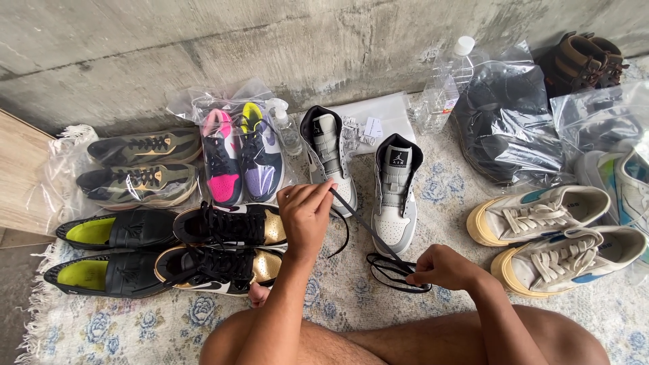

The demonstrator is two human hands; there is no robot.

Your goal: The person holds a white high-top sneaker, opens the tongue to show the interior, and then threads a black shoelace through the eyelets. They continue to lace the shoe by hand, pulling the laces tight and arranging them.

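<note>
Head view: left hand point(305, 215) pinching one end of black shoelace point(368, 230), right hand point(443, 268) gripping its coiled end, mid-rug point(351, 297), before grey-and-white high-top sneakers point(395, 196).

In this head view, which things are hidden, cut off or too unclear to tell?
- Dark contents of the big plastic bag: blurred by glare.
- Brown shoes: partly behind bags.
- White-and-blue sneaker: cut by the right edge.
- Black lace ends: hidden inside the left hand and right hand.
</note>
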